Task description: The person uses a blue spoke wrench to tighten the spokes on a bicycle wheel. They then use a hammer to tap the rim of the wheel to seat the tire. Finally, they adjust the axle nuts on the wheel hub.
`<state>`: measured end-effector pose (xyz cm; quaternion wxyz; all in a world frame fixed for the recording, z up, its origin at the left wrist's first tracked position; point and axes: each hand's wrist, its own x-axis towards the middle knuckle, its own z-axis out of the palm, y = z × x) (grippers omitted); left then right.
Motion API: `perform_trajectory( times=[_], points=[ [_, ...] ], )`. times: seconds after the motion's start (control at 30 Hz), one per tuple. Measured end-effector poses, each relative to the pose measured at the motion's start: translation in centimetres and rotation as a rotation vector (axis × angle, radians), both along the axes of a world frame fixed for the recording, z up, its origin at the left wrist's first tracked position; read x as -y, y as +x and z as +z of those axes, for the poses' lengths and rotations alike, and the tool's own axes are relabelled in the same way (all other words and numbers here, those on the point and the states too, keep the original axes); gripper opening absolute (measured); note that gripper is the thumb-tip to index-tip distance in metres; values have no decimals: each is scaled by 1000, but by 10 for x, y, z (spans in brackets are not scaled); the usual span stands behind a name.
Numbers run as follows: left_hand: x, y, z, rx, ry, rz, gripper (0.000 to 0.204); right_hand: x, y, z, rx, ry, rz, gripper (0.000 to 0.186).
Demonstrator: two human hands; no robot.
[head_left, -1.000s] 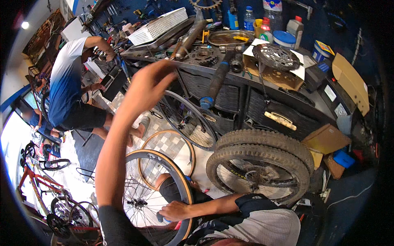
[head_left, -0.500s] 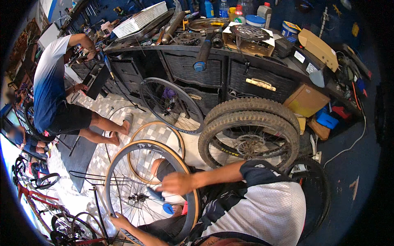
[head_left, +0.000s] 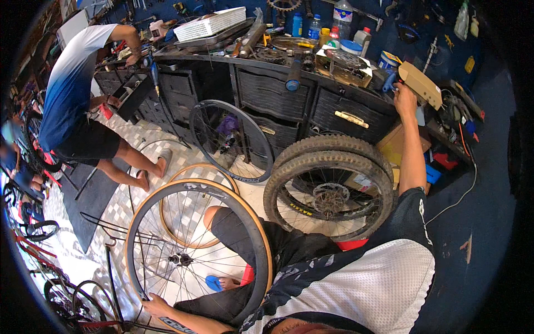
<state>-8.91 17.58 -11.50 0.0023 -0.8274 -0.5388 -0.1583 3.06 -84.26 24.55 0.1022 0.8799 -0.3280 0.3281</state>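
Observation:
Bicycle wheel with a black rim and a tan-edged tyre leans upright against my legs. My left hand is closed around its lower left edge. At the bench's right end, my stretched-out right hand is closed, its fingers at a blue object whose kind I cannot make out. Beside that hand stands an open brown cardboard box. A loose tan-edged tyre lies on the floor behind the wheel.
Two muddy knobbly-tyred wheels stand before the black drawer bench. Another black wheel leans there. Bottles, a white basket and parts crowd the top. A person bends over a drawer at left; bicycles stand lower left.
My right hand has moved from above the wheel, up and right to the bench end. The wheel has tilted slightly left, with my left hand still on it.

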Motion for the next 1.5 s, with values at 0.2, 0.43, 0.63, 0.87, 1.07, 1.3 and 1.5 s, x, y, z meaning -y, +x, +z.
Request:
perform_trajectory(
  times=[0.2, 0.43, 0.63, 0.87, 1.07, 1.3, 1.5],
  points=[
    [11, 1, 24, 77, -12, 22, 59, -10, 25, 4, -164, -70, -280, 25],
    [13, -12, 34, 10, -56, 160, 59, -158, 137, 15, 186, 653, 600, 68],
    [11, -31, 28, 81, -148, 215, 58, -215, 199, 1, 195, 1237, 553, 66],
    [7, -49, 22, 122, -112, 211, 53, -220, 246, -30, 635, 1911, 777, 33],
    [3, -53, 21, 125, -115, 272, 56, -207, 257, -34, 843, 2089, 1074, 21],
    [-14, -83, 24, 73, -164, 349, 69, -224, 212, -32, 557, 1622, 1251, 39],
    [-2, -78, 36, 164, -270, 328, 73, -274, 154, -48, 412, 1720, 1357, 41]
  ],
)
